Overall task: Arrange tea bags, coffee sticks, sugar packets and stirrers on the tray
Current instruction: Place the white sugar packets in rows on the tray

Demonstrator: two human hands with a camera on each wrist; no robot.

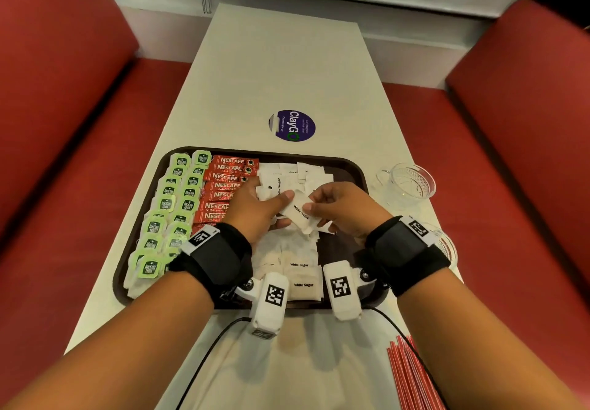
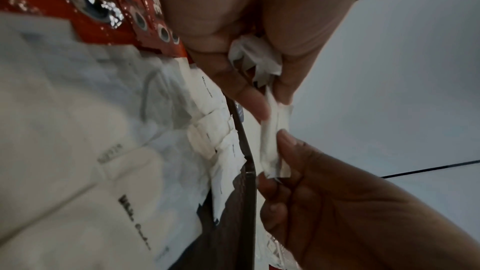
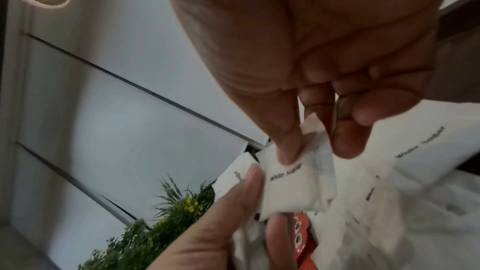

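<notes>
Red booth seats point(image 1: 60, 96) flank a long pale table point(image 1: 287, 68) that runs up the middle of the head view, with a round blue sticker point(image 1: 292, 125) at its centre. Below the sticker lies a dark brown tray point(image 1: 357, 170). Along the tray's left side, two columns of green-tagged tea bags point(image 1: 174, 199) run from upper to lower frame; just to their right, red coffee sticks point(image 1: 228, 183) are stacked in a column, overlapping one another. White sugar packets point(image 1: 300, 266) fill the middle of the tray, from a loose heap at its upper edge to flatter ones near its lower edge. Above this heap, the left hand point(image 1: 255, 208) and the right hand point(image 1: 341, 205) meet over one sugar packet point(image 1: 300, 213) marked "White Sugar": each hand pinches it between thumb and fingers, a grip confirmed in the left wrist view point(image 2: 275, 141) and the right wrist view point(image 3: 288, 188). The left hand also keeps further crumpled packets point(image 2: 255, 59) tucked under its curled fingers. Both wrists carry black straps with white marker blocks. At the right of the tray, on the table, stands a clear glass cup point(image 1: 407, 186); a second glass is partly hidden behind the right wrist. Red stirrers point(image 1: 412, 377) lie in a bundle on the table at the lower right of the frame, outside the tray.
</notes>
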